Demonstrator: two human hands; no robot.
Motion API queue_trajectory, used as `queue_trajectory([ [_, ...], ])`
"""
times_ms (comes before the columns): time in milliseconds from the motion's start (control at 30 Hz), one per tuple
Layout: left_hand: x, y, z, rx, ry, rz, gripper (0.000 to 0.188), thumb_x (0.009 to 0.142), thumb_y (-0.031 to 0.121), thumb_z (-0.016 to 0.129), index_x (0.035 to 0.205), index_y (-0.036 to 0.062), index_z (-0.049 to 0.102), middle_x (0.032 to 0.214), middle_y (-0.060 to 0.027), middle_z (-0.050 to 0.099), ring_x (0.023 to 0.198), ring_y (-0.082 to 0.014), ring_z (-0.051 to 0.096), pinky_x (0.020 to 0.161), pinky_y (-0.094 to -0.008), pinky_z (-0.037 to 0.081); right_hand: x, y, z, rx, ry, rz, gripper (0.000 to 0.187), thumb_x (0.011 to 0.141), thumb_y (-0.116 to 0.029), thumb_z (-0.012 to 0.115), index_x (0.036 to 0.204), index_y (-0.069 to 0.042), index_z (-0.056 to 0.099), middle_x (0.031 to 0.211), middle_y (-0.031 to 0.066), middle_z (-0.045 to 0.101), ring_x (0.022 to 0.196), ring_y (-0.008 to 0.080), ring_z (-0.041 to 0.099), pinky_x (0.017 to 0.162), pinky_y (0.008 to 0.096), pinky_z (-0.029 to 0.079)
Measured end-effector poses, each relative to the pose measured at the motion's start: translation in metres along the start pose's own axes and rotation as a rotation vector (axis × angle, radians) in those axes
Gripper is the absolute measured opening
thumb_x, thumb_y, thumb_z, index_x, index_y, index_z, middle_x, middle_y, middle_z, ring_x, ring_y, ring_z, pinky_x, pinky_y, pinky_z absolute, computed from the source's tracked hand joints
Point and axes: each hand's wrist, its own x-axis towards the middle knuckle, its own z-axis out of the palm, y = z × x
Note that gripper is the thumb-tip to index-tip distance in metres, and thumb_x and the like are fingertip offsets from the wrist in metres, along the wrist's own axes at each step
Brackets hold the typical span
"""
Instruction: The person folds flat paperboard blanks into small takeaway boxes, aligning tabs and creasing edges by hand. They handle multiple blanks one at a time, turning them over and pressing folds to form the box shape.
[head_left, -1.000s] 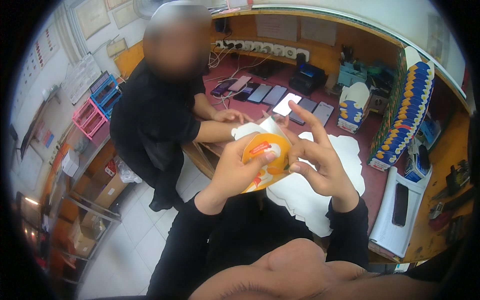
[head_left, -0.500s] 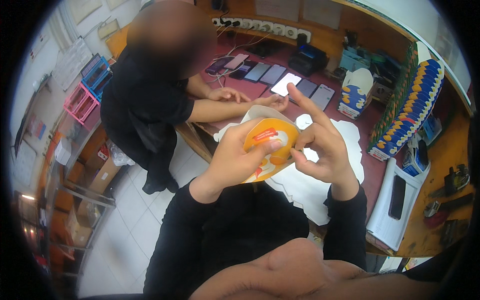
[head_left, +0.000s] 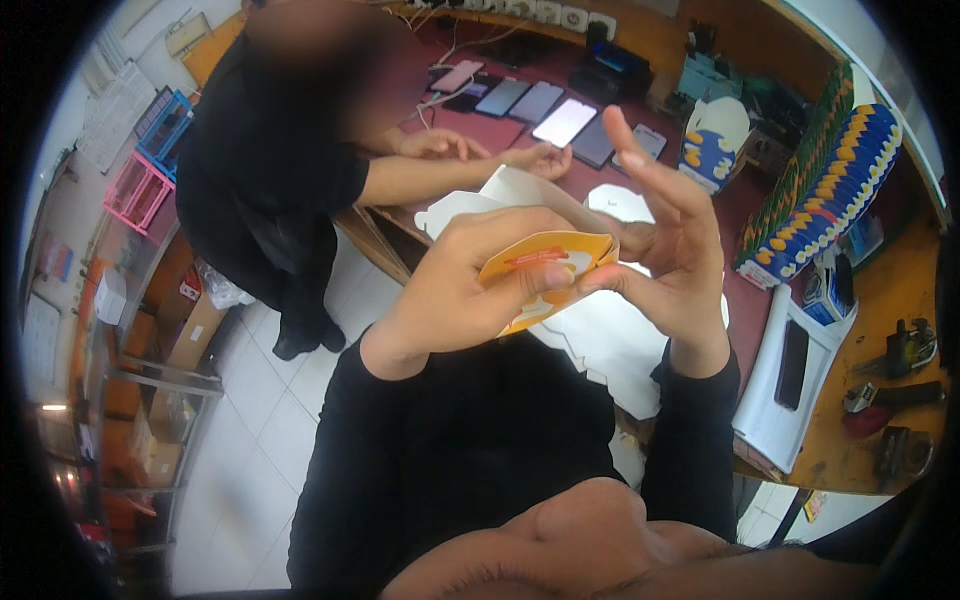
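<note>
A yellow paperboard carton (head_left: 580, 243) with a white inside is held up over the table, partly folded and tilted. My left hand (head_left: 450, 270) is wrapped around its left side, thumb pressed on the yellow printed face. At the carton's right edge my right hand (head_left: 690, 265) grips the board, its thumb on the near face and at least one finger pointing up. Some of the right fingers are hidden behind the board. Beneath my hands, flat white carton blanks (head_left: 610, 355) lie on the table's near edge.
A formed carton (head_left: 712, 150) stands behind my right hand, and a long stack of nested blue cartons (head_left: 830, 200) is at right. Phones (head_left: 537, 102) lie in a row at the back. A co-worker's hand (head_left: 540, 160) touches a lit phone (head_left: 565, 123). Tools (head_left: 895, 395) sit far right.
My right hand has turned and brought its thumb onto the carton's right edge. The carton has tipped, showing less of its yellow face. The whole view has shifted slightly.
</note>
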Motion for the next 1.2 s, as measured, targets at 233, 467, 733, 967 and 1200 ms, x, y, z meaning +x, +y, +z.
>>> queue_trajectory([
  [233, 0.01, -0.005, -0.002, 0.102, -0.091, 0.185, 0.022, 0.094, 0.015, 0.073, 0.11, 0.0005, 0.068, 0.103, -0.0099, 0.073, 0.091, -0.0202, 0.07, 0.083, -0.0285, 0.054, -0.002, -0.004, -0.009, -0.233, 0.033, 0.077, 0.093, 0.067, -0.025, 0.097, 0.145, -0.008, 0.051, 0.154, 0.0207, 0.049, 0.136, 0.0354, 0.055, 0.104, 0.0492, 0.054],
  [467, 0.023, -0.002, 0.009, -0.544, 0.531, -0.02, 0.038, 0.098, 0.028, 0.073, 0.124, 0.0052, 0.058, 0.115, -0.0096, 0.069, 0.106, -0.0186, 0.069, 0.087, -0.0295, 0.057, -0.01, -0.003, 0.018, -0.827, -0.019, -0.353, 0.049, 0.078, -0.037, 0.088, 0.12, -0.019, 0.072, 0.147, 0.0123, 0.054, 0.145, 0.041, 0.043, 0.119, 0.0652, 0.029],
  [733, 0.016, -0.01, 0.02, -0.653, 0.437, 0.047, 0.042, 0.098, 0.02, 0.072, 0.133, 0.0033, 0.054, 0.125, -0.0105, 0.066, 0.116, -0.0194, 0.066, 0.098, -0.0316, 0.055, -0.011, 0.001, 0.024, -0.811, 0.061, -0.335, 0.021, 0.079, -0.018, 0.084, 0.098, -0.017, 0.075, 0.144, 0.0083, 0.053, 0.151, 0.045, 0.031, 0.123, 0.0705, 0.009],
  [967, 0.006, -0.003, 0.012, -0.674, 0.345, -0.144, 0.053, 0.09, 0.007, 0.078, 0.136, 0.0008, 0.053, 0.127, -0.0114, 0.065, 0.12, -0.0214, 0.066, 0.1, -0.0339, 0.056, -0.01, -0.004, 0.017, -0.557, 0.187, -0.065, 0.008, 0.084, -0.011, 0.08, 0.084, -0.015, 0.073, 0.152, 0.0159, 0.035, 0.156, 0.0408, 0.018, 0.126, 0.0604, 0.014],
  [1200, 0.004, -0.003, 0.034, -0.931, 0.373, -0.218, 0.05, 0.095, 0.015, 0.074, 0.138, 0.0045, 0.05, 0.13, -0.0118, 0.063, 0.121, -0.0233, 0.065, 0.102, -0.0371, 0.055, -0.009, -0.009, 0.022, -0.114, 0.313, 0.062, 0.013, 0.081, -0.006, 0.077, 0.073, -0.007, 0.066, 0.148, 0.0165, 0.037, 0.151, 0.0359, 0.032, 0.126, 0.0559, 0.023],
])
